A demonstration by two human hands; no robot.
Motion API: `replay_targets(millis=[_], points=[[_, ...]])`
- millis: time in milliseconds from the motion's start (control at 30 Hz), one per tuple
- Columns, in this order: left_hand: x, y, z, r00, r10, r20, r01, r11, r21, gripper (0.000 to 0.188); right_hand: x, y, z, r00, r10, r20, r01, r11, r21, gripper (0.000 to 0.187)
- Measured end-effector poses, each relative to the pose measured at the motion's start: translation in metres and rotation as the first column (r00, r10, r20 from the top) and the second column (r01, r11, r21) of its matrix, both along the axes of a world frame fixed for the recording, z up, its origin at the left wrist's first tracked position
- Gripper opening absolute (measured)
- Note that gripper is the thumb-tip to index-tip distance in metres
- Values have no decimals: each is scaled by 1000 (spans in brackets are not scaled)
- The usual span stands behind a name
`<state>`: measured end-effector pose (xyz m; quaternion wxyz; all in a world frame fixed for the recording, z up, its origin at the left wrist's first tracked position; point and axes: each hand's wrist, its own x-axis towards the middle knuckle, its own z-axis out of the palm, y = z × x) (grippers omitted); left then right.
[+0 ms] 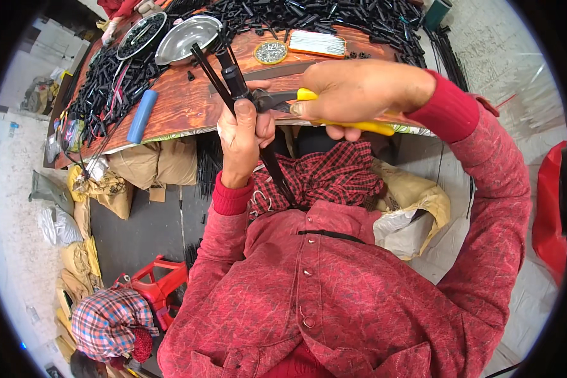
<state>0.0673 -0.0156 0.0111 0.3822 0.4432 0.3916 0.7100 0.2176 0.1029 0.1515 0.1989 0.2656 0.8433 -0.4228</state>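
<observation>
My left hand (242,135) is closed around a bundle of thin black rods with a black tube piece (233,79) at the top; the rods stick up and also run down toward my lap. My right hand (353,88) grips yellow-handled pliers (334,110), and the dark jaws meet the rods just right of my left thumb. Both hands hover at the near edge of a wooden table (189,104). Red sleeves cover both forearms.
Heaps of small black tube pieces (334,16) cover the table's far side. A steel bowl (186,38), a round tray of black parts (142,34), a small dish of metal bits (271,52), a blue cylinder (142,116) lie there. Sacks (157,164) sit under it; red stool (157,286) lower left.
</observation>
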Motion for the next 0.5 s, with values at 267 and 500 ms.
replay_targets(millis=[267,500], points=[[-21,2,-9,974,-74,214,71,997,22,65,-10,0,-29,989,-50,-136,26,984,-175,39],[-25,0,-10,938,-201,281,180,979,100,70,0,5,-31,985,-66,-161,36,983,-179,39]])
